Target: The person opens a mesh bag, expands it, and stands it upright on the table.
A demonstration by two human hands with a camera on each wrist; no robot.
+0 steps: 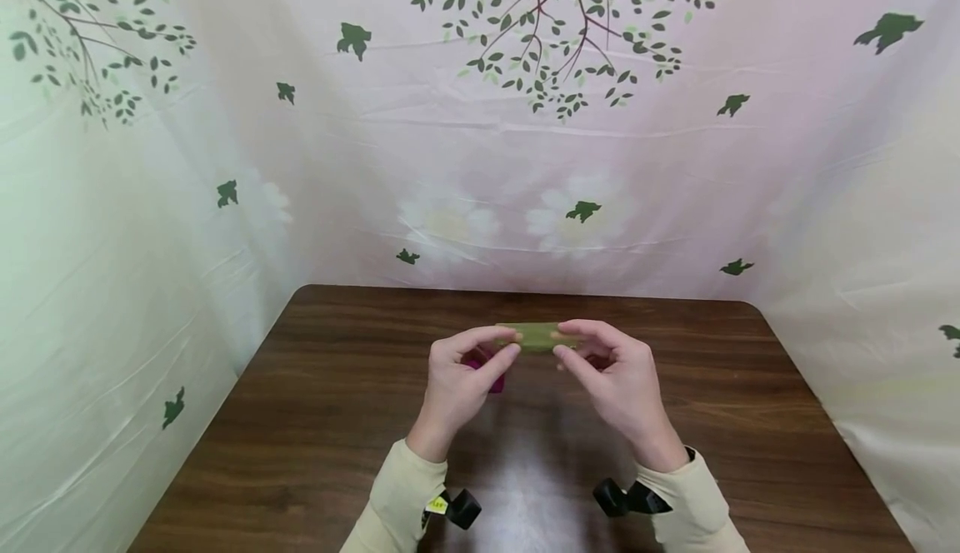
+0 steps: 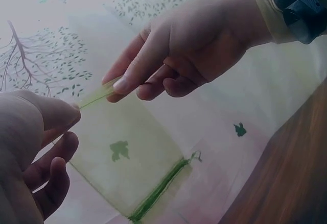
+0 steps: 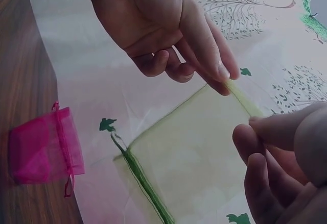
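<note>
A sheer olive-green organza drawstring bag [image 1: 537, 337] is held up over the table between both hands. My left hand [image 1: 459, 380] pinches one end of its edge between thumb and forefinger. At the other end of that edge, the thumb and fingers of my right hand [image 1: 624, 382] pinch it too. In the left wrist view the bag [image 2: 145, 150] hangs flat and see-through, with a dark green drawstring [image 2: 161, 191] gathered across its far end. A magenta organza bag [image 3: 46, 147] sits on the table beyond my left hand, which partly hides it in the head view.
The dark wood table [image 1: 322, 420] has rounded far corners. Hanging cloth [image 1: 480, 161] printed with leaves, birds and flowers surrounds it at the back and sides. A small black camera [image 1: 463, 509] is strapped to the left wrist, and another [image 1: 611, 497] to the right.
</note>
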